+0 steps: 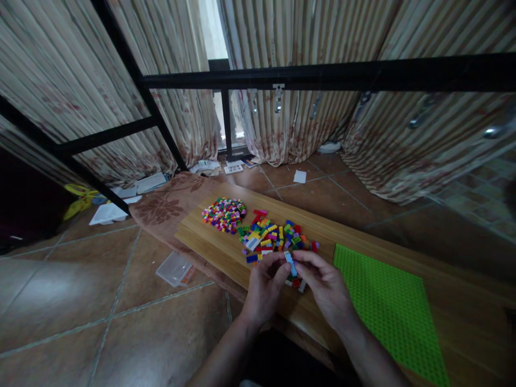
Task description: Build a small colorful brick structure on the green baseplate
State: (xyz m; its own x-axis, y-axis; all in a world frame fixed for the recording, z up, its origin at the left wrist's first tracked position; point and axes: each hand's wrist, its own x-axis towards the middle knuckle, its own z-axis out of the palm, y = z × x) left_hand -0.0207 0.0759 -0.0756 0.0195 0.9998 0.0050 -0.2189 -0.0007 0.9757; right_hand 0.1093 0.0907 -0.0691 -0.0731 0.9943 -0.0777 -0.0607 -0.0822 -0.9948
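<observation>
Smooth plastic bricks (281, 233), studded plastic baseplate (389, 306), wood-grained board (217, 252), cloth curtains (290, 37)

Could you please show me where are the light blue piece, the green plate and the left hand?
Light blue piece (291, 264): head view, its visible middle.
Green plate (387, 306): head view, its studded surface.
Left hand (263, 285): head view, middle of the hand.
</observation>
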